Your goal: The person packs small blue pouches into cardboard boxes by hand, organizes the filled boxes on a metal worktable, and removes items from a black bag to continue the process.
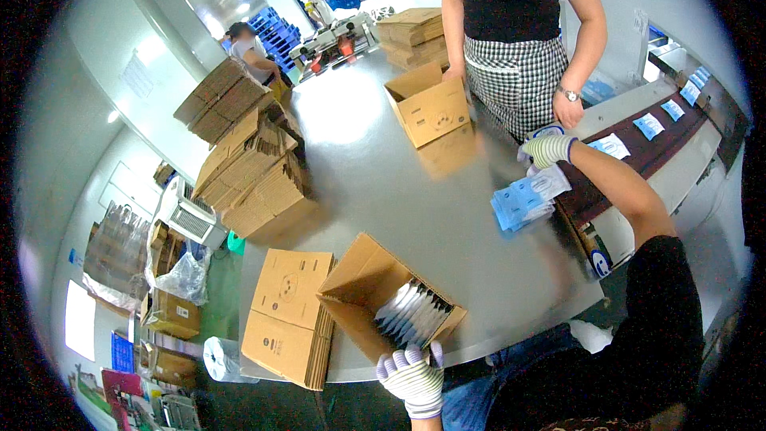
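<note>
My left hand [411, 381], in a striped knit glove, is closed over the near rim of an open cardboard box [351, 291]. Inside that box stands a row of white-and-blue packets [412, 313]. My right hand [549, 152], gloved alike, reaches over the table's right side by the conveyor. Its fingers are bent round a blue-and-white packet [546, 131], largely covered by the glove. Just below that hand a fanned pile of blue packets [523, 203] lies at the table edge.
Flattened cartons [287, 311] lie left of the box, with taller carton stacks [255, 168] beyond. A dark conveyor belt [638, 156] carries spaced packets on the right. Across the metal table [343, 168], a co-worker [519, 32] stands with one hand at another open box [431, 108].
</note>
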A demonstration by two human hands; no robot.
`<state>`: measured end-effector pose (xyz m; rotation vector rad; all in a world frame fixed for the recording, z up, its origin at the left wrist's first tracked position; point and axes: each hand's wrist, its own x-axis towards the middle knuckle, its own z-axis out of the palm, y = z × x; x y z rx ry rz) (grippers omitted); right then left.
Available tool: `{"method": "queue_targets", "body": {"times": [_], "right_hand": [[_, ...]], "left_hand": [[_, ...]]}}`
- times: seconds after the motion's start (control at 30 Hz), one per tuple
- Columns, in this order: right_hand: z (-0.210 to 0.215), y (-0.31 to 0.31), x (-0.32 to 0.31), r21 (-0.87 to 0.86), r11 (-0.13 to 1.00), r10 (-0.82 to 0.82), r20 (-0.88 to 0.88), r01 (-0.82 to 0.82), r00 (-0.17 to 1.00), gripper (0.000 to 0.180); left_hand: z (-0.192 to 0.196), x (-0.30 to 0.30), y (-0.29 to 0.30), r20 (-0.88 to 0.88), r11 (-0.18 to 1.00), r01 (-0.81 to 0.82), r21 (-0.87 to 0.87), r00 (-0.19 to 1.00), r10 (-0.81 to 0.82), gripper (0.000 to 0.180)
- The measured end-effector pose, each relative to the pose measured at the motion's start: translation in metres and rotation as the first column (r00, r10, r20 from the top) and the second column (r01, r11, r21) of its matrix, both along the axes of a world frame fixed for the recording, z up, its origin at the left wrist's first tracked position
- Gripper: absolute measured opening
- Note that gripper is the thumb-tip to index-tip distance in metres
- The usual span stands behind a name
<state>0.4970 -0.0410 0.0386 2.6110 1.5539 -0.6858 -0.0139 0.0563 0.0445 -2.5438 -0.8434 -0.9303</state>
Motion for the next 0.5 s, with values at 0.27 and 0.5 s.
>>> {"method": "queue_targets", "body": {"times": [0.27, 0.5], "right_hand": [[-0.056, 0.023, -0.005, -0.248, 0.929, 0.239, -0.165, -0.275, 0.957, 0.066], [-0.064, -0.012, -0.122, -0.162, 0.918, 0.397, 0.364, -0.363, 0.843, 0.099]], "left_hand": [[0.001, 0.0, -0.004, -0.007, 1.0, -0.015, -0.006, 1.0, 0.015, 0.035], [0.004, 0.0, -0.006, -0.002, 1.0, -0.004, -0.013, 1.0, 0.004, 0.035]]}}
